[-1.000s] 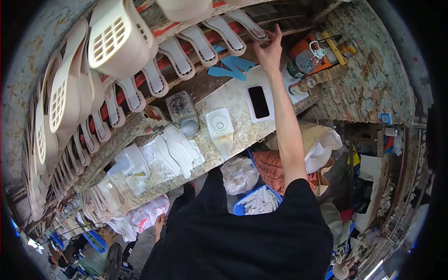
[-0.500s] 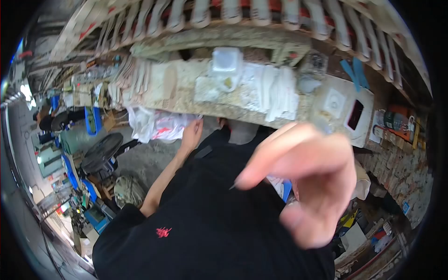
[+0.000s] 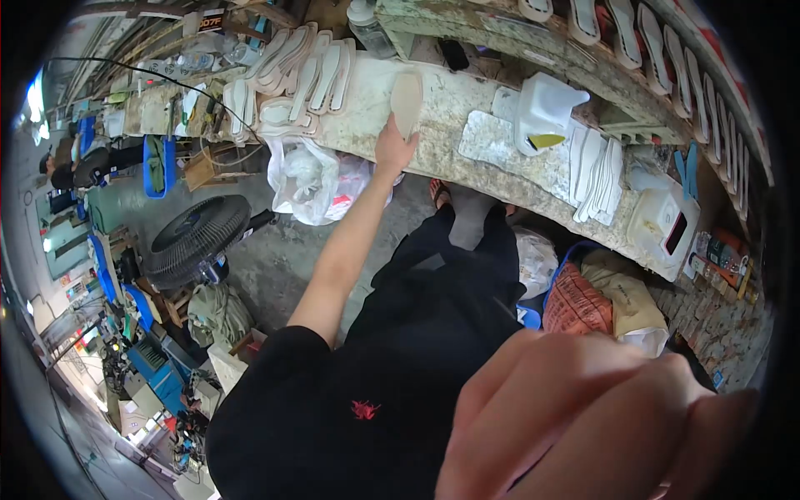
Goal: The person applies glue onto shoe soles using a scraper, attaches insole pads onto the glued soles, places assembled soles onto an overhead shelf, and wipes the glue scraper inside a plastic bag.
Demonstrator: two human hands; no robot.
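Note:
My left hand reaches forward to the workbench and grips the near end of a beige shoe insole, its thumb along the right side. The far end of the insole points away from me over the bench top. Very close to the camera, at the lower right, my right hand is raised with its fingers curled in. Its fingertips are hidden, so I cannot make out what they hold. Stacks of pale insoles lie left of my left hand.
A white cut-open jug and white insole pieces stand on the bench to the right. Below the bench edge hang plastic bags. A black fan stands at left. Sacks sit under the bench at right.
My left hand has moved from beside the plastic bag up onto the insole. My right hand has come closer to the camera and lower right. The view has shifted left.

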